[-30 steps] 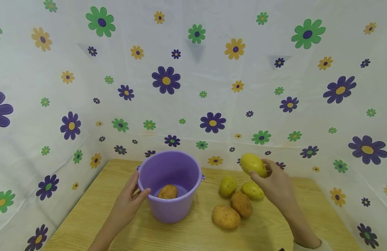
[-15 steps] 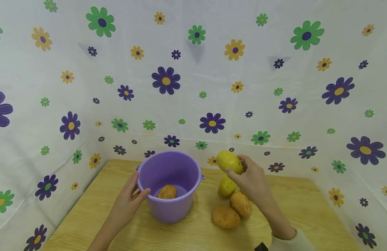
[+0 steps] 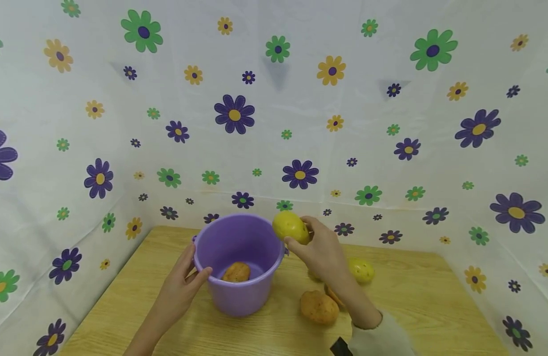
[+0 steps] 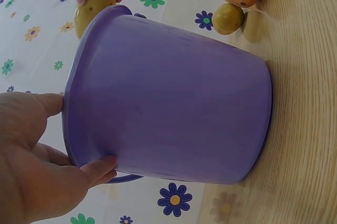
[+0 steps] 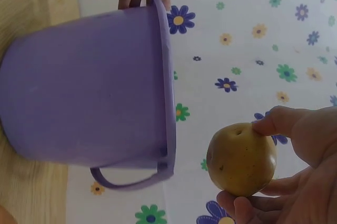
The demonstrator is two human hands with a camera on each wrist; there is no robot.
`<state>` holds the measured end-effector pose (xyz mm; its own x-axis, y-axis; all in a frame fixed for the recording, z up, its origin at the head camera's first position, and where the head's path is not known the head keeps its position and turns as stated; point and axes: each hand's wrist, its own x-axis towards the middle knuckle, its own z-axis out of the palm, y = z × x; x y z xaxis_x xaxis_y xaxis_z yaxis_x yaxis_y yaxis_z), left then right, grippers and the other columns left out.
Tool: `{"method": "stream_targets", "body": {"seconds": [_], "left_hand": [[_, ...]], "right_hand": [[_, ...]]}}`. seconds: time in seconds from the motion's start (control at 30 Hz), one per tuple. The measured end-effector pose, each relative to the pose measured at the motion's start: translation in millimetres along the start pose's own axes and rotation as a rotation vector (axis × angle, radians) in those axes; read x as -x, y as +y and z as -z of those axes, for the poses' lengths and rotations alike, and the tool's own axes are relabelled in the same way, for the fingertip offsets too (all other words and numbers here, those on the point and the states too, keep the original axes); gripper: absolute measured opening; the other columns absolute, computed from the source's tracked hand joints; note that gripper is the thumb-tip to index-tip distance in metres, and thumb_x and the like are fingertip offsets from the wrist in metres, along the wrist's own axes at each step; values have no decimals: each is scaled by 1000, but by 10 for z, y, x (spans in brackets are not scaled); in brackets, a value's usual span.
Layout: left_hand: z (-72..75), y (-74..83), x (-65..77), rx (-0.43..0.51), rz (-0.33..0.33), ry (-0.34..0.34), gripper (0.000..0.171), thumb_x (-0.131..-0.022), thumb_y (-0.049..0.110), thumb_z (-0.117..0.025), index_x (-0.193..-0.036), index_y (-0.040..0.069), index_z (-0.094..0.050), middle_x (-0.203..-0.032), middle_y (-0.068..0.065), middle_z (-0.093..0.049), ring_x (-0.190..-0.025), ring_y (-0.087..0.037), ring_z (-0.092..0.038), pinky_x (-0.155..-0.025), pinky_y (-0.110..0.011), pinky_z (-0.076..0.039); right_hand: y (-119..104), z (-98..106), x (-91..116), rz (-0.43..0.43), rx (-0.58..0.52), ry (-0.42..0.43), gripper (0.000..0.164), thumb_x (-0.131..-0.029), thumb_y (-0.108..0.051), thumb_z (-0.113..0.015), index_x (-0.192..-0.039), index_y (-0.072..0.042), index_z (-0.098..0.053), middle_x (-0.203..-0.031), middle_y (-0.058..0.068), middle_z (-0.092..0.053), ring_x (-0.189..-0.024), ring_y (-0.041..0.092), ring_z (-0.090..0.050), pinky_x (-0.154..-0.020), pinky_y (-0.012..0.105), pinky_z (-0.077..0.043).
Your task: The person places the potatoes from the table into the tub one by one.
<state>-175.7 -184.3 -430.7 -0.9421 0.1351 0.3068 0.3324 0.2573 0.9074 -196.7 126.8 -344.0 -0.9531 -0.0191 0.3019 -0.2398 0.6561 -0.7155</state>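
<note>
A purple bucket [image 3: 242, 299] stands upright on the table, with one brown potato [image 3: 236, 272] at its bottom. My left hand [image 3: 183, 279] grips the bucket's rim on the left side, thumb and fingers on either side of it in the head view. At the right edge of the opening, my right hand [image 3: 320, 249] holds a yellow potato [image 3: 289, 227] between thumb and fingers. The right wrist view shows this potato [image 5: 241, 159] just beyond the rim, apart from the bucket [image 5: 89, 87].
Right of the bucket lie a brown potato [image 3: 319, 307] and a yellow potato [image 3: 361, 270]. More potatoes there are partly hidden by my right forearm. The wooden table [image 3: 434, 306] meets a flower-printed white sheet [image 3: 362, 148] behind and at both sides.
My right hand has carried the yellow potato leftward, from above the potatoes on the right to the bucket's right rim. The left hand and bucket have stayed in place.
</note>
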Motion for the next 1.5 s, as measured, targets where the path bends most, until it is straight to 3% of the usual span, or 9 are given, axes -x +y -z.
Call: {"method": "stream_targets", "body": {"seconds": [0.4, 0.7, 1.17, 1.5], "left_hand": [[2, 28, -8, -6, 28, -4, 78, -105, 15, -64, -162, -4, -15, -170, -23, -7, -150, -48, -24, -115, -38, -38], [2, 16, -2, -17, 27, 0, 80, -104, 20, -65, -163, -3, -15, -170, -24, -10, -150, -47, -26, -114, -38, -39], [-4, -4, -5, -4, 12, -2, 78, -105, 17, -64, -163, -2, -16, -169, -23, -13, -150, -47, -27, -114, -37, -39], [-1, 9, 3, -10, 34, 3, 78, -105, 14, -63, -162, -7, -15, -169, -27, -9, -149, -48, -26, -114, -36, -39]], "right_hand": [[-231, -345, -39, 60, -65, -56, 57, -86, -30, -81, -133, -2, -63, -110, 12, -70, -78, 16, -63, -65, 27, -58], [-399, -583, -28, 115, -52, -92, 57, -86, -34, -81, -131, -2, -64, -111, 7, -71, -87, 17, -64, -73, 30, -60], [-492, -837, 25, 144, -132, -149, 60, -86, -34, -80, -132, 1, -62, -114, 9, -71, -89, 15, -65, -75, 25, -61], [-456, -885, 40, 187, -122, -115, 35, -95, -31, -74, -114, -2, -72, -105, 7, -74, -80, 11, -65, -70, 22, -59]]}}
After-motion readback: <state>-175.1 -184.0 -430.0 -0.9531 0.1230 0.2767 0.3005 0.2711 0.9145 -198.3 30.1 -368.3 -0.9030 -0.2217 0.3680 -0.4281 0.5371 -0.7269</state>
